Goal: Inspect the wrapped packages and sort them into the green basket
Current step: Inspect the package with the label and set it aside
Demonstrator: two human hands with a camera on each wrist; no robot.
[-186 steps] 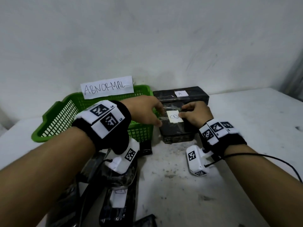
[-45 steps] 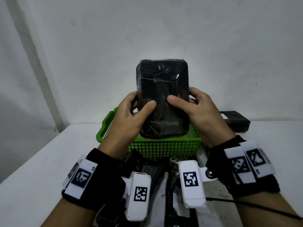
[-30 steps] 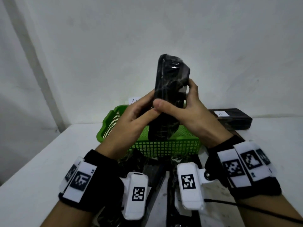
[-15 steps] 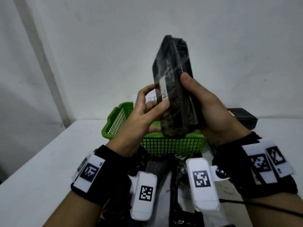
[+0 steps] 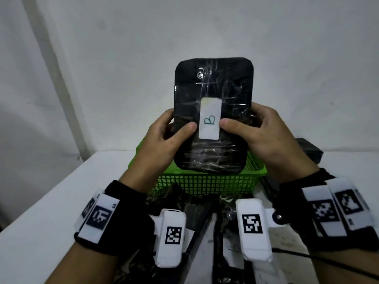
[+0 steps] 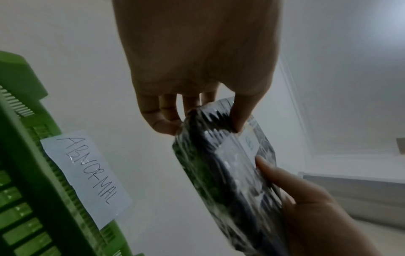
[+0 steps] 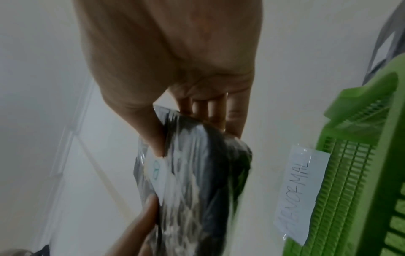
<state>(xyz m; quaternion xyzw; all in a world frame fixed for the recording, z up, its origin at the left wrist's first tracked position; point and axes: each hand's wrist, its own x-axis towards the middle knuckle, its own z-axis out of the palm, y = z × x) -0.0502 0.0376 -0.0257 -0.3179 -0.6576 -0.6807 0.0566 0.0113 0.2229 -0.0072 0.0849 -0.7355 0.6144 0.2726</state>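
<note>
A black package (image 5: 213,93) wrapped in clear film is held upright in front of me, above the green basket (image 5: 205,182). Its white label (image 5: 209,118) with a blue mark faces me. My left hand (image 5: 164,140) grips its left edge, thumb on the front beside the label. My right hand (image 5: 258,136) grips the right edge the same way. The left wrist view shows the package (image 6: 223,173) pinched between thumb and fingers; the right wrist view shows the package (image 7: 197,181) too, blurred. The basket (image 6: 19,173) carries a paper sign reading ABNORMAL (image 6: 85,175).
Several more wrapped black packages (image 5: 196,218) lie on the white table (image 5: 51,201) in front of the basket, under my wrists. A black box (image 5: 309,151) stands at the right behind my right hand. A white wall runs close behind the basket.
The package has been turned in both hands from its plain side, through edge-on, to the labelled face toward me. Both hands stayed on it above the basket.
</note>
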